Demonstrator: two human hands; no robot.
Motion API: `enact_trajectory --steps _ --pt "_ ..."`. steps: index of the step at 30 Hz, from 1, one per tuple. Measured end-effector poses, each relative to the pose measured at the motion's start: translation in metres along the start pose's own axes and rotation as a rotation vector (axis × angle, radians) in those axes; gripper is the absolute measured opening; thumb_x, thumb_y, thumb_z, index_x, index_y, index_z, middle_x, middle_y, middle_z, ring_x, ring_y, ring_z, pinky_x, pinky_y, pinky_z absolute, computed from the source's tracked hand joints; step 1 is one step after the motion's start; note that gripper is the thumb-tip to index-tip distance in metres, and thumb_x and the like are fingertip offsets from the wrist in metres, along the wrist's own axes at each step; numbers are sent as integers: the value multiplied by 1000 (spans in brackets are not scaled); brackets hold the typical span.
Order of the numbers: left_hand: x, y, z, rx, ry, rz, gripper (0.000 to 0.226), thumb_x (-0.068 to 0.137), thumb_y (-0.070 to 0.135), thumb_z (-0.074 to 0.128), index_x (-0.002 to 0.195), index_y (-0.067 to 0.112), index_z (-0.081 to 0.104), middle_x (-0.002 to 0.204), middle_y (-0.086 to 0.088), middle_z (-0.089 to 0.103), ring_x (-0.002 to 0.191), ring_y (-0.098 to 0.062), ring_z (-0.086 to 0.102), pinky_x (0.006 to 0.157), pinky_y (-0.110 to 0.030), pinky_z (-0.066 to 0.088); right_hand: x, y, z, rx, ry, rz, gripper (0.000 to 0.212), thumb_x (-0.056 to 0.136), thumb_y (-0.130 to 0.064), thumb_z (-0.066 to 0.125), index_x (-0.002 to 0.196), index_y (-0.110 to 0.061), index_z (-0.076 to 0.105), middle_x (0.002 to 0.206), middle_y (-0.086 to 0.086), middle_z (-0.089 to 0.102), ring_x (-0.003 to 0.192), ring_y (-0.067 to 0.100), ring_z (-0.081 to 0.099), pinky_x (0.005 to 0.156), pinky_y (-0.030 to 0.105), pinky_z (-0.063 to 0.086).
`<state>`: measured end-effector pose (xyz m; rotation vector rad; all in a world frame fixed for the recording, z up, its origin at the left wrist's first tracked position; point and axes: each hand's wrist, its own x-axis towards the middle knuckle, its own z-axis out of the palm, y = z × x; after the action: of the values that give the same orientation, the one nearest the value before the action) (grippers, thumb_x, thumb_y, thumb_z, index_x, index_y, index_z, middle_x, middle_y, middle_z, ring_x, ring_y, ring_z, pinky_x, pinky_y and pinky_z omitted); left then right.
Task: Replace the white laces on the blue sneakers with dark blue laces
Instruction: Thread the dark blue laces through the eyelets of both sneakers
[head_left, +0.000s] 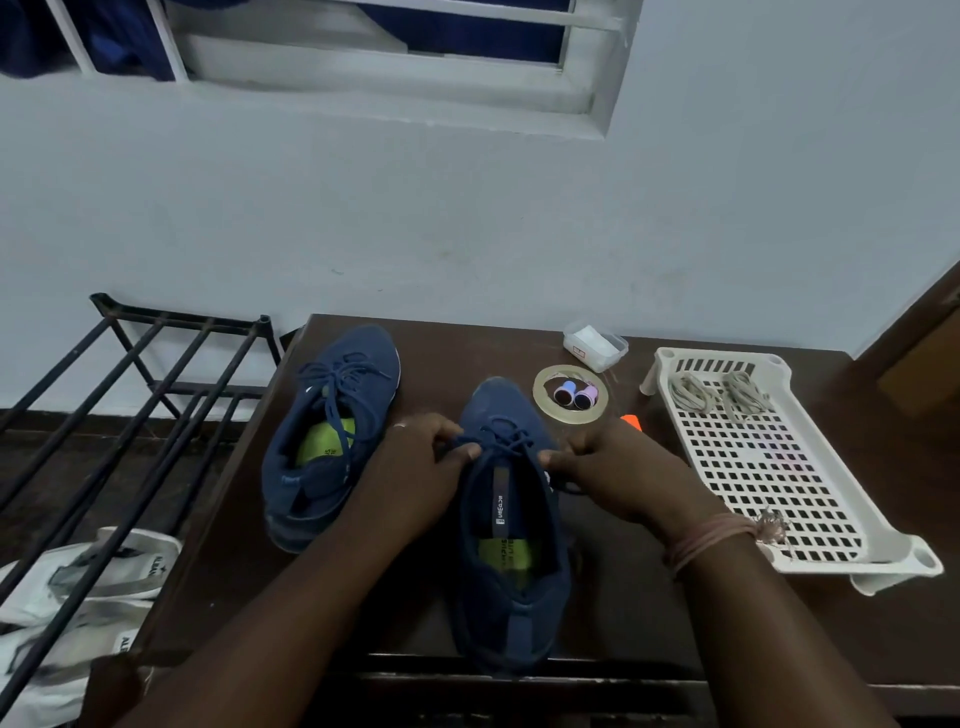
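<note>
My hands work over a dark brown wooden counter. Left of my left hand stands a black metal rack. Right of my right hand lies a white perforated plastic tray, with the removed pale laces bundled at its far end. A blue knit sneaker sits between my hands, its dark blue lace threaded. My left hand and right hand each pinch that lace on either side. The second blue sneaker, already laced dark blue, lies just beyond my left hand. Beyond my right hand sits a tape roll ringing two small spools.
</note>
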<state>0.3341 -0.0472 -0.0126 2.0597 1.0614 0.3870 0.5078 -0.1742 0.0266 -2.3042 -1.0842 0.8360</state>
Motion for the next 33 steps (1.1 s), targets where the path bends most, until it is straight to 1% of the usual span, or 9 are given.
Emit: enact_trajectory --steps 3,7,10,13,16,18,21,25,33 --pt "2 -1 4 47 13 44 17 90 35 69 76 26 65 89 4 64 80 -10 61 73 -30 49 3 9 1 -398 167 78 26 98 -25 53 79 -8 59 78 8 61 71 25 56 66 30 42" --pt "-1 0 5 93 2 -9 27 95 38 63 73 22 56 83 1 59 75 -11 56 62 -28 38 3 20 -5 -199 401 204 30 96 -34 52 83 -8 59 75 6 56 70 27 53 54 26 36" --pt "-3 5 3 97 73 55 28 96 35 61 73 20 53 80 1 56 71 -8 53 57 -23 35 1 4 -1 61 160 103 47 94 -49 58 77 -6 66 56 2 53 50 19 50 50 26 34" --pt "-7 10 0 55 98 74 22 98 31 58 80 18 53 75 0 60 68 -11 55 58 -27 40 -1 -5 4 123 -34 96 34 94 -40 63 72 -15 63 51 -6 52 47 9 45 52 27 37" --pt "-7 9 -4 63 111 71 19 99 26 56 84 17 51 78 2 61 71 -10 56 62 -31 42 4 3 -1 -457 83 42 18 98 -16 49 100 -9 65 87 8 63 87 26 62 75 34 46" --pt "-4 6 -7 86 96 41 16 99 20 53 83 19 50 81 6 61 73 -4 55 62 -28 40 0 8 -6 -606 202 43 25 95 -7 44 115 -5 59 91 15 56 95 32 59 66 29 36" --pt "-2 5 -6 116 53 29 17 99 17 49 86 24 58 87 6 64 80 -10 59 71 -33 48 -1 9 -7 -276 274 83 19 97 -9 43 107 -3 58 97 18 61 93 32 60 65 31 36" --pt "-1 9 -6 100 37 30 28 99 38 55 76 23 60 89 7 67 82 -8 61 67 -27 43 -2 2 -7 266 171 172 50 87 -55 62 57 -18 46 50 4 45 47 21 42 51 28 35" --pt "-1 12 -22 318 178 73 37 90 43 66 64 18 56 66 5 59 68 -17 60 57 -30 38 3 29 -15 25 208 193 35 85 -45 70 74 -16 55 71 2 53 56 12 45 51 23 37"
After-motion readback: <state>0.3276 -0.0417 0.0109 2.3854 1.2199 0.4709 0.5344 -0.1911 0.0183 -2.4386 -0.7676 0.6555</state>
